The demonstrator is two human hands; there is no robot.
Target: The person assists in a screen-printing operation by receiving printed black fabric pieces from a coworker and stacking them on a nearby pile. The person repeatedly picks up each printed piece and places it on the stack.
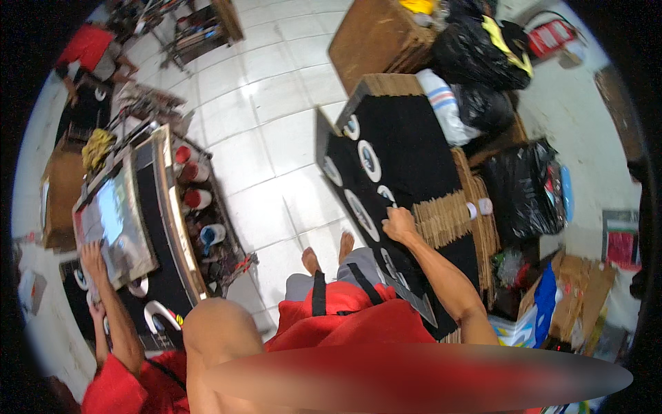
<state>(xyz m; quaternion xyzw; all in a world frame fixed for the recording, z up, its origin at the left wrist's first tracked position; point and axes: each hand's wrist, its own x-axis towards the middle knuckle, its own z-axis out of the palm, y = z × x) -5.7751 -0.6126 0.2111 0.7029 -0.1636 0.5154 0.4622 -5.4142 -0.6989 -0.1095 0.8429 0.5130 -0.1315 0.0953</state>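
Observation:
My right hand (400, 225) is closed over a black fabric panel (396, 131) printed with white oval and curved shapes. A small dark tip shows at its fingers, beside one print, but I cannot make out whether it is a fold of cloth or a separate thing. Under and beside the black panels lies a stack of brown cardboard sheets (441, 219). Of my left side only a bent arm (222, 331) shows at the lower edge; its hand is not in view.
On my left a person's hand (93, 261) rests on a framed printing screen (114, 214). Red-and-white cups (197, 199) and a blue-stained cup (212, 234) stand on the rack. White floor tiles (265, 145) run between the tables. Black bags (531, 186) lie at right.

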